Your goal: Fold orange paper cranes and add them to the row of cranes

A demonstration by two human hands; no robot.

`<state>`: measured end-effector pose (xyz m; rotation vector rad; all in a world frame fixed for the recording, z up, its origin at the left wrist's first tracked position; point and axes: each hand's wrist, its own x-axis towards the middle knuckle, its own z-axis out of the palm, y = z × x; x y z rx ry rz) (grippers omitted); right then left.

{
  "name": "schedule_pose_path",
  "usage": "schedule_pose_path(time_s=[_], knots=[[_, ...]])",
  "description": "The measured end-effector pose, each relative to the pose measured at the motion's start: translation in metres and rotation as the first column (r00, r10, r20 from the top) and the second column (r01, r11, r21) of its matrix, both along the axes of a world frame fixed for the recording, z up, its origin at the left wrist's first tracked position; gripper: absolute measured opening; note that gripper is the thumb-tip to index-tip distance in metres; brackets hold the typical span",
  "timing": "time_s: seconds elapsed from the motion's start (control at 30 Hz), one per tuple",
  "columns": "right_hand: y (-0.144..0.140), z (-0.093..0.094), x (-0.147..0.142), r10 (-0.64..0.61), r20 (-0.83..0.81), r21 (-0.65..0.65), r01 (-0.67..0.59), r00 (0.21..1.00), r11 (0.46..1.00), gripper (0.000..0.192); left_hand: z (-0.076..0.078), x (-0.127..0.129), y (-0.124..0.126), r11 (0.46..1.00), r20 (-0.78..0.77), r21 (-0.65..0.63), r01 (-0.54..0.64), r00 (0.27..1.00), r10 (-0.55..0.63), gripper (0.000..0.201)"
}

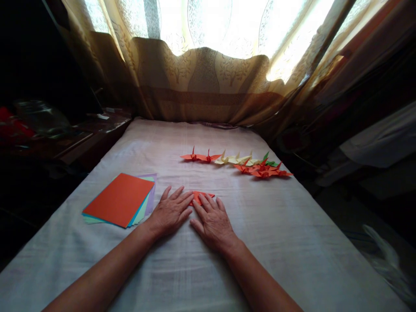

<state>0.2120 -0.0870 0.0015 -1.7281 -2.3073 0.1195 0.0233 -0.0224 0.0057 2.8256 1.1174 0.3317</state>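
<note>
the left hand [172,211] and right hand [212,219] lie flat, unclenched, touching the folded orange paper [196,195].

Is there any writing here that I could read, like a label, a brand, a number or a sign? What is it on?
None that I can read.
Paper stack, folded birds and the orange piece under the hands: no lettering shows.
Curtain: tree-like patterns, no words.
Jar-like container at left: too dark and blurred to tell.
</note>
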Motion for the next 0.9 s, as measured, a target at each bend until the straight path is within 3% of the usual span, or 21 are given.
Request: schedule_pose_path(time_s=[0.17,0.4,0.67,0.9], knots=[[-0.002,-0.002,0.001,-0.006,-0.013,-0.001,0.006,1.0,1.0,0.055,-0.001,-0.009,0.004,0.999,-0.09,-0.04,0.014,0.996,-0.018,0.052],[-0.002,-0.003,0.003,-0.001,-0.037,-0.002,0.001,0.999,1.0,0.057,-0.003,-0.029,0.004,1.0,-0.094,0.016,0.005,0.996,-0.004,0.052],[0.01,0.001,0.007,0.018,-0.022,0.024,-0.018,1.0,1.0,0.057,-0.007,-0.022,0.0,0.991,-0.018,0.134,0.009,1.0,-0.007,0.052],[0.012,-0.001,0.011,0.024,-0.04,-0.013,-0.024,0.999,1.0,0.056,-0.002,-0.015,0.001,0.996,-0.027,0.055,0.074,0.997,-0.073,0.051]])
